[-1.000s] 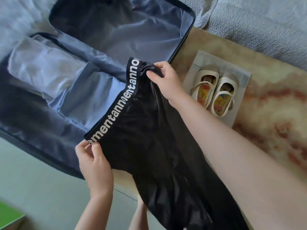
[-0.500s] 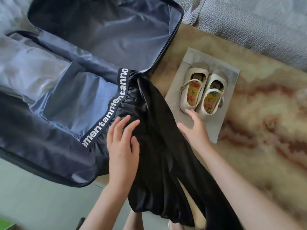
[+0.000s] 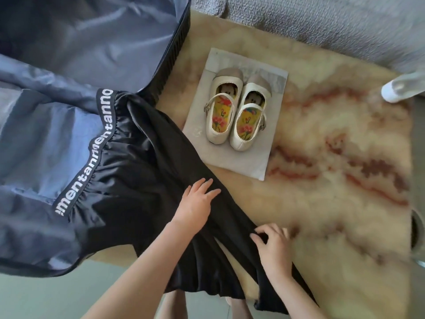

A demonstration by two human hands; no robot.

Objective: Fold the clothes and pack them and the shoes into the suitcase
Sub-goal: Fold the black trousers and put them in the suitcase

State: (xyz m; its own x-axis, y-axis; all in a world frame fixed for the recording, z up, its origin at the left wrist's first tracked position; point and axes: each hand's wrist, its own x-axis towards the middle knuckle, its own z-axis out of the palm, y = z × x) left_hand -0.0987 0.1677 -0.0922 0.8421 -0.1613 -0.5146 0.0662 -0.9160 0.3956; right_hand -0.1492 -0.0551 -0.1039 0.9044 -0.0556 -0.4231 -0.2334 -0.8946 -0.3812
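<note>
Black trousers point(image 3: 138, 180) with a white-lettered waistband point(image 3: 92, 153) lie spread out, the waist over the open suitcase point(image 3: 46, 139) and the legs across the rug toward me. My left hand point(image 3: 195, 203) presses flat on the fabric with straight fingers. My right hand point(image 3: 273, 247) pinches the outer edge of the right trouser leg. A pair of cream shoes point(image 3: 236, 113) with flowered insoles stands on a grey sheet point(image 3: 248, 164) to the right of the suitcase.
A cream and rust patterned rug point(image 3: 333, 180) covers the floor on the right. A grey sofa point(image 3: 322, 21) runs along the top. A white foot-like object point(image 3: 400, 88) pokes in at the right edge. Bare green-grey floor point(image 3: 46, 298) lies lower left.
Both hands let go of the waistband and laid the trousers down. They then slid toward me along the legs; my right hand now pinches the leg's edge.
</note>
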